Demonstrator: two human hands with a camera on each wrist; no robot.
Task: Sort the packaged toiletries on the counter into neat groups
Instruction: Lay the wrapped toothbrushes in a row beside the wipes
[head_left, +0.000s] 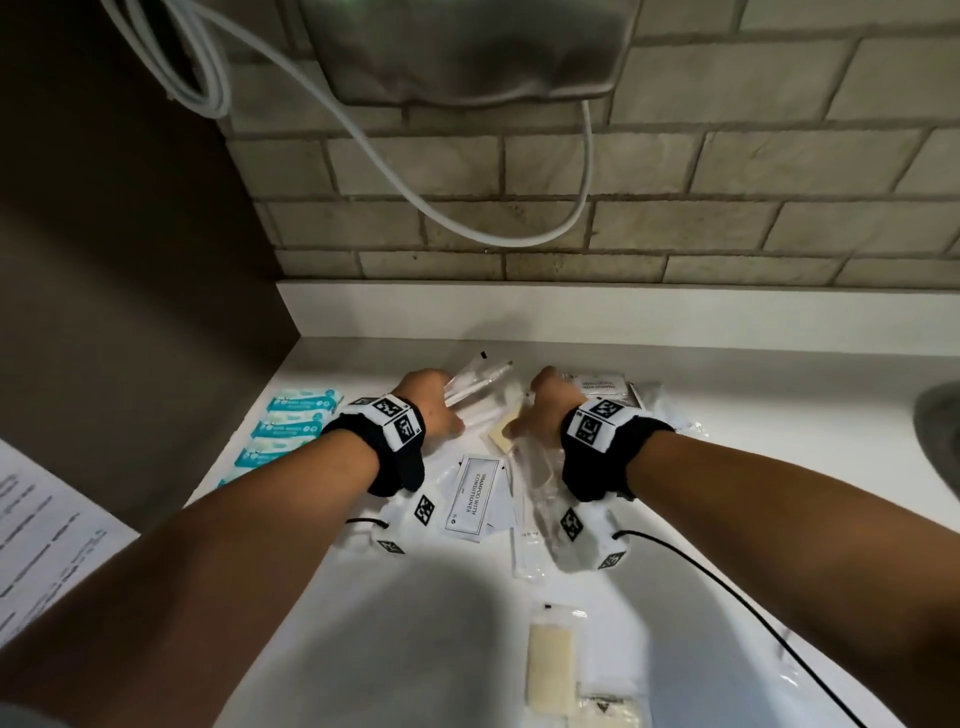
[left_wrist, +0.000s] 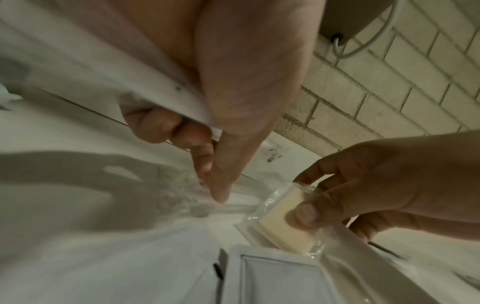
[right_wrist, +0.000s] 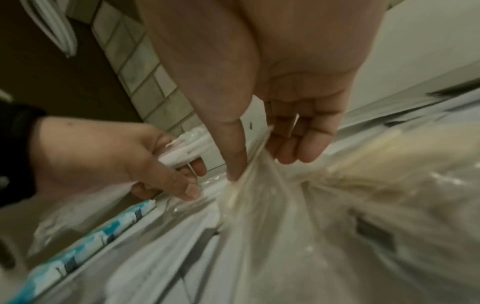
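Crinkly clear film wraps nearly everything in this pile, and that governs how it will handle: light, limp at the edges, slick under the fingers. The left hand (head_left: 434, 402) is curled round a bundle of wrapped toothbrushes (head_left: 480, 382), fingers beneath and thumb on top, their far ends fanning out past the knuckles toward the wall; the sticks inside are stiff, so I judge a grip round the middle of the shafts keeps them from sliding out of the loose wrap. Just beside it, the right hand (head_left: 545, 410) pinches a small cream soap bar in film (left_wrist: 283, 228), thumb pressed on its face and fingers behind, as the left wrist view shows; the right wrist view is smeared, so whether it takes the bar itself or only the gathered film I cannot say for sure. The bar is firm and the only thing here with some weight, so holding the block rather than the wrapper tail should be safer. Below both wrists lie flat shampoo sachets (head_left: 475, 493), thin and floppy, probably best slid to an edge or lifted by a corner off the smooth white tabletop (head_left: 727, 467). More of them sit stacked just beyond the right hand. To the outside of the left hand a row of blue-and-white packets (head_left: 296, 421) already lies in line, soft and easy to nudge. Nearer the body than both hands, two more wrapped soap bars (head_left: 550, 660) lie together, looking like a group already begun.
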